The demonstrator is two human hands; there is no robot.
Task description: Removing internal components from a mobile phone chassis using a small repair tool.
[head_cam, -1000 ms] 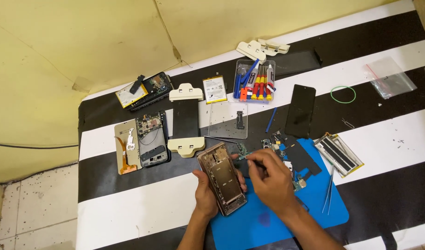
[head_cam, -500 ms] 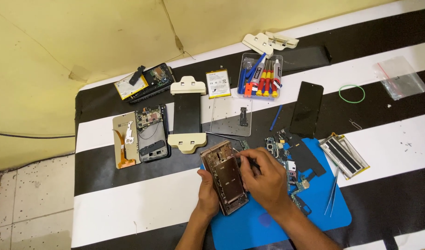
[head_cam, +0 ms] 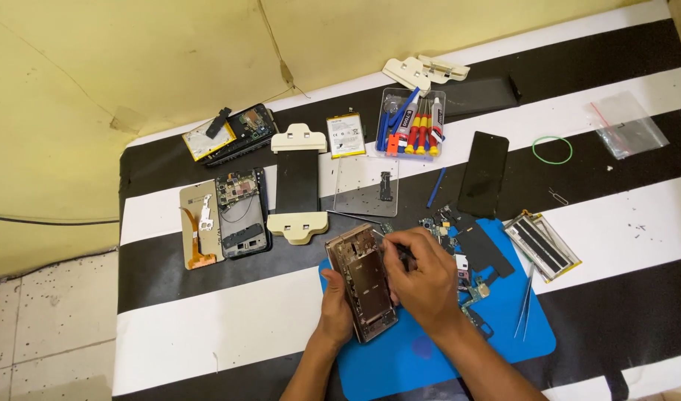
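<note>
Phone frame point(head_cam: 365, 286) gripped by left hand point(head_cam: 335, 308); right hand point(head_cam: 424, 278) pinches dark tool point(head_cam: 404, 254)

Both hands point(head_cam: 400, 286) and forearms are bare, without sleeves or gloves.

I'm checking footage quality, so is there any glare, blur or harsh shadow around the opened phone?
Head view: even, soft light; the opened phone in the left hand is sharp, without glare; the right hand casts only a faint shadow on the blue mat; small parts stay too tiny to resolve.

Loose parts point(head_cam: 459, 245) crowd right of the phone frame point(head_cam: 363, 282); left stripes point(head_cam: 207, 319) open.
</note>
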